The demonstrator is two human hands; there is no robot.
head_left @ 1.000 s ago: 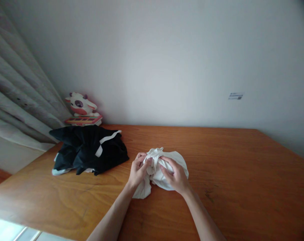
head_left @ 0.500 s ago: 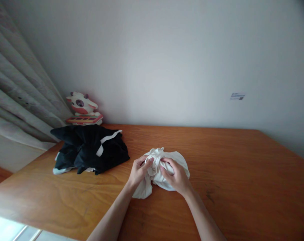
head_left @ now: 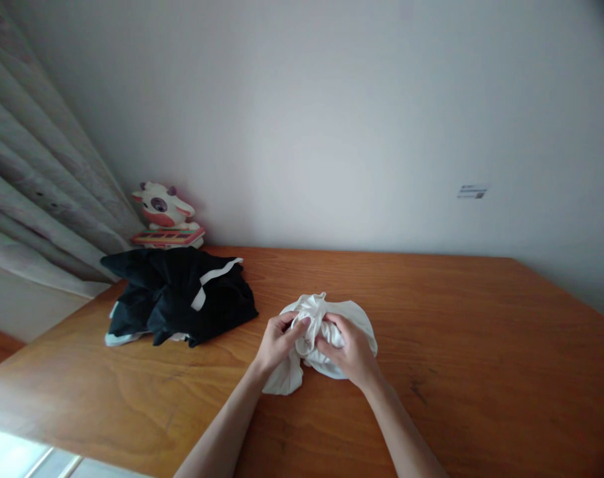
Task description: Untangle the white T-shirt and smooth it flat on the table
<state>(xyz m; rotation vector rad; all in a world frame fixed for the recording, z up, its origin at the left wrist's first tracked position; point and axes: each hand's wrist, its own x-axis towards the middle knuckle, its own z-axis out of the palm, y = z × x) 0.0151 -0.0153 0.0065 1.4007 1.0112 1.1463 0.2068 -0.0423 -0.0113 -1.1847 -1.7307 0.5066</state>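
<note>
A crumpled white garment [head_left: 326, 317] lies bunched near the middle of the wooden table [head_left: 456, 345]. My left hand [head_left: 277, 342] pinches a fold on its left side, fingers curled into the cloth. On the garment's front right, my right hand [head_left: 350, 352] grips the fabric, its fingertips close to those of the left hand. A loose end of the white cloth hangs down beneath my left wrist.
A heap of black clothing with white trim [head_left: 177, 299] sits at the table's back left. Behind it a cartoon cow toy [head_left: 165, 212] stands against the wall. Grey curtains [head_left: 38, 199] hang at the left. The table's near-left edge [head_left: 58, 445] borders a bright floor.
Both hands have drawn closer together on the white garment, gathering its fabric into a tighter bunch. The garment and the black heap stay in place.
</note>
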